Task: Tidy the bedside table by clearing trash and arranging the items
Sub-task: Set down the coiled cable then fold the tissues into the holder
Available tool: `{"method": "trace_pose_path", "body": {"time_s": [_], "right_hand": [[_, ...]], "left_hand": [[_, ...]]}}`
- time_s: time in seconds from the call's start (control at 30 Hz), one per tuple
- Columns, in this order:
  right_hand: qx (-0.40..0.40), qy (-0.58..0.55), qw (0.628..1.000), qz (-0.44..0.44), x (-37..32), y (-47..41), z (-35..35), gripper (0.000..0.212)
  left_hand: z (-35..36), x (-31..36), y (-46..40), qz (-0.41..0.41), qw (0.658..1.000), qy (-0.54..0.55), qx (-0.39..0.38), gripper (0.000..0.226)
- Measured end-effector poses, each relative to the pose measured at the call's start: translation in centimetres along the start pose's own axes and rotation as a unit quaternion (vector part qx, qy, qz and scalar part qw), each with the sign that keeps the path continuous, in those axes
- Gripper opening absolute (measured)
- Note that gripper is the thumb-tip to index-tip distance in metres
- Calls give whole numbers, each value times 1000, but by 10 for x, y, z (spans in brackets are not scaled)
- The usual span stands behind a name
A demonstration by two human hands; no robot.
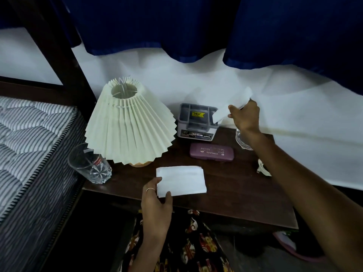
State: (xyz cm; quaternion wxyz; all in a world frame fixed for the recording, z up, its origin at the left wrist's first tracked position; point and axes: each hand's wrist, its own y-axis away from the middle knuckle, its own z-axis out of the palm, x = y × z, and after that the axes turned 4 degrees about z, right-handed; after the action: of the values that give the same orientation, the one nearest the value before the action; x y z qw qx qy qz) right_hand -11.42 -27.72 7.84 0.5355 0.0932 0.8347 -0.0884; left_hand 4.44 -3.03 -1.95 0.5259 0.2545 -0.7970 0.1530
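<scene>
Dark blue curtain, hanging in folds across the top of the view, its hem over a white wall. Mattress, quilted, with grey and white stripes and a ribbed side border, lying at the left just beside the left edge of the bedside table, with a dark wooden bed frame rising behind it. Patterned fabric in black, red and cream, below the table's front edge; pink slipper, on the floor below the table's front right corner.
</scene>
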Motion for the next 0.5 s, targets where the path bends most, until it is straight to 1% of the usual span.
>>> {"method": "trace_pose_path", "body": {"time_s": [0.2, 0.4, 0.5], "right_hand": [[-26, 43, 998, -29, 7, -7, 19, 24], [-63, 106, 992, -13, 14, -7, 35, 39], [-69, 155, 986, -5, 20, -7, 38, 57]], "left_hand": [[2, 2, -2, 6, 1000, -21, 3, 42], [1, 3, -4, -5, 1000, -24, 12, 42], [1, 3, -3, -6, 1000, -25, 18, 42]]}}
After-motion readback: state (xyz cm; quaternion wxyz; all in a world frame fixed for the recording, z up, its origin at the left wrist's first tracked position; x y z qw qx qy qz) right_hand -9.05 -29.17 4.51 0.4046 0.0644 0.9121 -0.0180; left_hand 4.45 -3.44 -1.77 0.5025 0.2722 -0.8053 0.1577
